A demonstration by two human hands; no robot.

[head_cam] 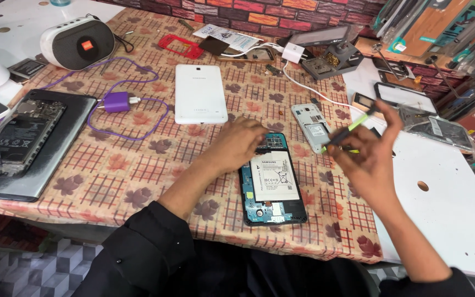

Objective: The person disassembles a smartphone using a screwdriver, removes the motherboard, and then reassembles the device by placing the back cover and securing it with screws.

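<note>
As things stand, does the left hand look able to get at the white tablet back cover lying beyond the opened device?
Probably yes: the left hand rests at the opened tablet's top edge, and the white back cover lies just beyond it on bare tablecloth, nothing between.

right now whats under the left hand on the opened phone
The left hand rests on the top end of the opened phone. Below it the white battery and blue circuit board show. Whatever lies beneath the fingers is covered. The right hand holds a green-handled tool beside it.
</note>
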